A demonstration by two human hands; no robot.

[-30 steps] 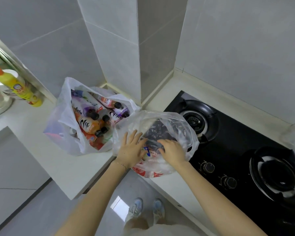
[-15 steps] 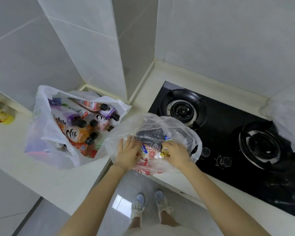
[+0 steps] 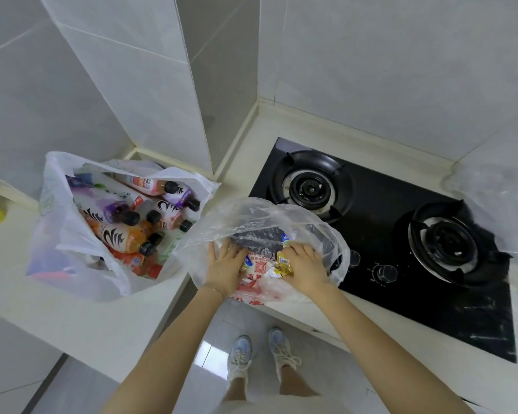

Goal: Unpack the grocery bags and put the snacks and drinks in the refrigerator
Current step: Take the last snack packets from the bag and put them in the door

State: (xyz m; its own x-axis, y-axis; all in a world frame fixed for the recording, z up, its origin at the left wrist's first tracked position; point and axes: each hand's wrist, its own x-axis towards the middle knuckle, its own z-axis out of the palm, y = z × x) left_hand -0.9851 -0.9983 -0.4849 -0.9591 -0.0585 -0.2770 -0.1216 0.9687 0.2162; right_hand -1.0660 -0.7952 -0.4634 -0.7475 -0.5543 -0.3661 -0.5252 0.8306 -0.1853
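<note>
Table (image 3: 81, 312), pale and L-shaped, carries everything here, with the black glass two-burner gas hob (image 3: 380, 255) set into it just right of the grip. Left of the grip sits the white plastic grocery bag (image 3: 60, 246), mouth gaping, packed with dark-capped drink bottles in orange, pink and purple labels (image 3: 126, 237) lying on their sides. Both hands are inside the clear crinkled plastic bag of snacks (image 3: 260, 216), which stands at the table's front edge, touching the hob's corner. The left hand (image 3: 225, 270) lies with fingers spread over the packets, clamping nothing that I can make out; the right hand (image 3: 307, 268) is curled on a small yellow-and-white snack packet (image 3: 281, 264). A dark wrapper (image 3: 257, 239) lies just beyond the fingertips. The step in hand looks like drawing snacks out. To do it well, the left hand should pin the bag's rim down so the film does not ride up with the packet, and the lift should go straight up, clear of the floppy mouth and away from the table edge.
</note>
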